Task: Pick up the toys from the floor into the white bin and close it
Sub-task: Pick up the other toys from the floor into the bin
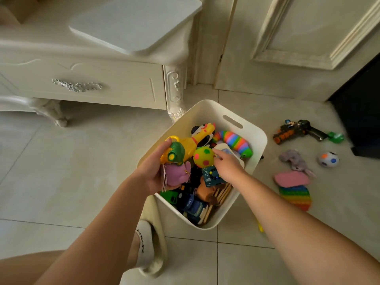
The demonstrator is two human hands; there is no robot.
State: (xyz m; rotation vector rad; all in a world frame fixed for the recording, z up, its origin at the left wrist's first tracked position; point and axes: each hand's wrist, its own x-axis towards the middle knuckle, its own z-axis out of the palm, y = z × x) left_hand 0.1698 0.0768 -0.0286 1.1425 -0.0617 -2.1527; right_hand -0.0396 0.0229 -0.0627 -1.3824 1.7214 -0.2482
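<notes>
Head view, looking down at tiled floor [72, 171].

White bin [256, 133] stands open on the floor, just in front of a cream cabinet [92, 79], already heaped with toys: rainbow slug [234, 140], yellow rubber chicken [198, 138], spotted yellow ball [203, 157], blue truck [192, 204].

Left hand [153, 170]: forearm reaches in from lower left, palm turned inward, hand over the bin's near-left rim. Fingers curl round a pink squishy toy [176, 175] with a paper tag hanging from it. Thumb stretches up against a green-and-yellow toy [174, 154] sitting on top of the pink one. Both are held above the bin's contents.

Right hand [226, 166]: forearm comes in from lower right, palm down, low over the heap. Fingers loosely extended, index forward by the spotted ball. Nothing in its grasp. Whether the fingertips touch the ball cannot be told.

On the floor to the right of the bin, apart from it: toy gun [296, 130] with a green piece [336, 137] at its end, grey plush [296, 160], white ball with coloured dots [328, 159], pink pad [292, 178] overlapping a rainbow bubble mat [296, 197].

A foot in white sock and slipper [147, 247] stands near the bin's near corner.
</notes>
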